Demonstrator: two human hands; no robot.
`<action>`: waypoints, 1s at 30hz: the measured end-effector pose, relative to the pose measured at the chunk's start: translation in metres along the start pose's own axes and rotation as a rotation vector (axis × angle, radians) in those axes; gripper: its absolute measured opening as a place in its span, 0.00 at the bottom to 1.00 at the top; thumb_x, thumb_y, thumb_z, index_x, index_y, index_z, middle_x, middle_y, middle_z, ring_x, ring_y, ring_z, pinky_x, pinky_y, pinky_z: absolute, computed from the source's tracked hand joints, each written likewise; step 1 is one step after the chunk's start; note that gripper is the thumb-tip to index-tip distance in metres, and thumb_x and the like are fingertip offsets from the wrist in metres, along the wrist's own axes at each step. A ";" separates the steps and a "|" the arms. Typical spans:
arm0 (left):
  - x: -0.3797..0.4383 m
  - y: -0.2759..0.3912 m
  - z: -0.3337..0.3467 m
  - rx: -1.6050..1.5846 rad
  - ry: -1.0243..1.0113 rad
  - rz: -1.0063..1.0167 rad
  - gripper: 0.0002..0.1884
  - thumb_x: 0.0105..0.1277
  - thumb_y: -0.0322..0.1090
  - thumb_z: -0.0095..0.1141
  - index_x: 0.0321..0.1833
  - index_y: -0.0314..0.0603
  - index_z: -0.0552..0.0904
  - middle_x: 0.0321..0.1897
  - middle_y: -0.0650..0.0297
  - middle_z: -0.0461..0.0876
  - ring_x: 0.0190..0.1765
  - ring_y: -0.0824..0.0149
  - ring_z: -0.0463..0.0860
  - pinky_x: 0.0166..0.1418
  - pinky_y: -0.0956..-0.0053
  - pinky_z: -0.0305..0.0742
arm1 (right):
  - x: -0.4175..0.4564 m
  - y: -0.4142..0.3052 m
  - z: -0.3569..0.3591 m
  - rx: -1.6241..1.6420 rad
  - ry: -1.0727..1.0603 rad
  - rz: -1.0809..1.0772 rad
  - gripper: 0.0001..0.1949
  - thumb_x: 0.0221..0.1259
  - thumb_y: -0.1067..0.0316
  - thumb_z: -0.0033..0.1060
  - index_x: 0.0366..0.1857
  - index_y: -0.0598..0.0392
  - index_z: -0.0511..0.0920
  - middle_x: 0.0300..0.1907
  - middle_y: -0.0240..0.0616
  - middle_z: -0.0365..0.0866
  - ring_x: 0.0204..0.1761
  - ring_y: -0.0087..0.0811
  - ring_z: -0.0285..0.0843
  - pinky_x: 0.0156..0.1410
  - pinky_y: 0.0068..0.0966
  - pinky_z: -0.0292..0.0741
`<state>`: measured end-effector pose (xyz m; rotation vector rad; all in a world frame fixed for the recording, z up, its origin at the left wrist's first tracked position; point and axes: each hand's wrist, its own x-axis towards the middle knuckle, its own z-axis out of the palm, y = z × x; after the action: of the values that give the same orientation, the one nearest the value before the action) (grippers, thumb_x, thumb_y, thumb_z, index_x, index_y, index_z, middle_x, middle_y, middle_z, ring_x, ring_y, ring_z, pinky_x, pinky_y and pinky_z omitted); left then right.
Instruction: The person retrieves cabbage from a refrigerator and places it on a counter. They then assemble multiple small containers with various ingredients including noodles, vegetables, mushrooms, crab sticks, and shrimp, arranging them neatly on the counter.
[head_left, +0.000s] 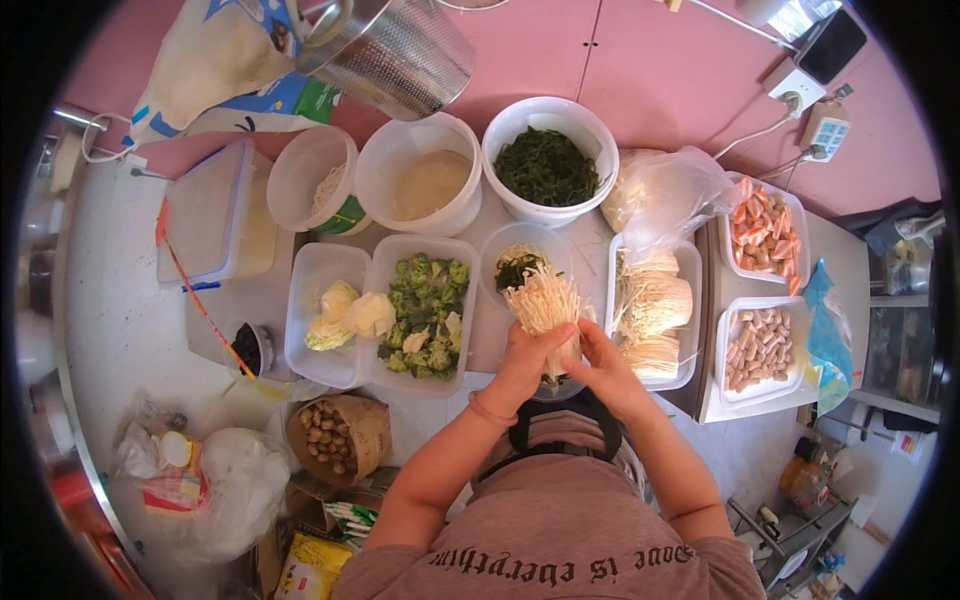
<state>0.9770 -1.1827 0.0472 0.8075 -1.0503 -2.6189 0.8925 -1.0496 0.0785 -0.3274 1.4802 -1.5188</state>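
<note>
A pale bunch of enoki mushrooms (546, 301) is between my two hands, caps pointing away from me. My left hand (529, 356) is wrapped around its left side. On the right, the thumb and fingers of my right hand (604, 367) press against the lower stems. Beyond the bunch, a clear round plastic bowl (489, 236) has noodles and dark green kelp strips (517, 264) in it. A second clear round container (576, 391) shows partly below my hands. Right of them, a white plastic tub (694, 322) bears several more enoki bunches (652, 307).
Left stand tubs of broccoli (424, 315) and cabbage (330, 315). White buckets line the back, one with kelp strips (544, 169). On the right are tubs of orange-striped pieces (765, 232) and cut sausages (757, 349). A perforated steel pot (397, 60) hangs over the back.
</note>
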 end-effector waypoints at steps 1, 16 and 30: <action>-0.002 -0.002 -0.005 0.002 -0.016 0.007 0.22 0.74 0.30 0.61 0.69 0.36 0.74 0.61 0.60 0.82 0.60 0.65 0.83 0.65 0.67 0.79 | 0.007 -0.003 -0.003 -0.013 -0.024 0.049 0.30 0.67 0.69 0.70 0.70 0.63 0.68 0.63 0.42 0.78 0.64 0.29 0.75 0.68 0.30 0.73; -0.040 -0.007 -0.044 -0.140 0.108 0.026 0.22 0.77 0.34 0.60 0.69 0.35 0.73 0.62 0.60 0.81 0.61 0.64 0.83 0.64 0.67 0.81 | 0.008 0.031 0.018 0.558 0.112 0.224 0.18 0.72 0.68 0.67 0.60 0.61 0.77 0.50 0.34 0.85 0.48 0.28 0.83 0.54 0.26 0.80; -0.052 -0.013 -0.067 -0.012 0.165 -0.019 0.23 0.78 0.35 0.58 0.72 0.38 0.71 0.61 0.56 0.82 0.60 0.59 0.84 0.67 0.63 0.81 | 0.001 0.036 0.000 0.388 -0.075 0.235 0.23 0.73 0.69 0.63 0.66 0.67 0.71 0.60 0.49 0.81 0.58 0.39 0.83 0.63 0.37 0.82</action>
<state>1.0576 -1.1924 0.0197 1.0150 -0.9862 -2.5200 0.9078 -1.0435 0.0469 0.0206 1.0923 -1.5420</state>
